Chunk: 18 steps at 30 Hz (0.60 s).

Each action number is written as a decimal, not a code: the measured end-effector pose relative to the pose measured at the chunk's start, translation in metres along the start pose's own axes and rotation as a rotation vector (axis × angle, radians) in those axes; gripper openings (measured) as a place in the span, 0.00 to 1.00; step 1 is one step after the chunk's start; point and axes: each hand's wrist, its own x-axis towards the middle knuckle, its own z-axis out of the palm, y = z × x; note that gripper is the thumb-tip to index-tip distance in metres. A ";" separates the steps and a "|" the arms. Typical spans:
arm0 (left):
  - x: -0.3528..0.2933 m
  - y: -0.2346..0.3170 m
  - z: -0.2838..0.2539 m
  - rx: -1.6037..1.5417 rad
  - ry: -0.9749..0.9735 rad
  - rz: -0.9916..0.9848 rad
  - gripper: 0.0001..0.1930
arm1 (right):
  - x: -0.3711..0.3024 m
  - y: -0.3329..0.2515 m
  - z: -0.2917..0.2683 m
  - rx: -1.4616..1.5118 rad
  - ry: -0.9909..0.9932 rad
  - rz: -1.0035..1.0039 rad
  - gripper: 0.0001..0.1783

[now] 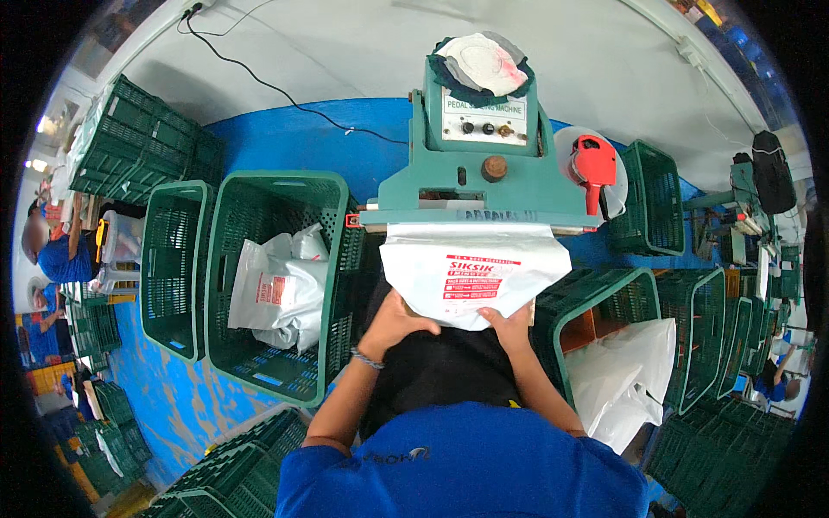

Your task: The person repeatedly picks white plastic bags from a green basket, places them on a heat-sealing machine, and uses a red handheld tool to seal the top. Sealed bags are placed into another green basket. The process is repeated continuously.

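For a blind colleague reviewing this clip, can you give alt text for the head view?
Both hands, left hand and right hand, hold a white pouch with red print, its top edge in the bar of a green sealing machine. A green crate to the left holds similar pouches; another crate to the right holds a white bag.

head view: worn on the person's head | faces steeply down and forward | close over both hands, left hand [393, 324] and right hand [509, 326] | fisheye bends edges at the rim | sealing machine [484, 173] just beyond the hands
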 end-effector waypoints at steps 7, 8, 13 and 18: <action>0.003 -0.044 0.024 0.630 0.291 0.147 0.18 | -0.002 0.032 -0.006 0.073 0.007 0.011 0.47; 0.004 -0.046 0.024 0.602 0.279 0.201 0.18 | -0.003 0.033 -0.008 0.033 0.009 -0.026 0.47; 0.005 -0.052 0.027 0.447 0.274 0.253 0.17 | -0.005 0.028 -0.012 -0.191 0.071 -0.207 0.47; 0.006 -0.051 0.028 0.513 0.306 0.290 0.17 | -0.005 0.024 -0.009 -0.150 0.083 -0.101 0.48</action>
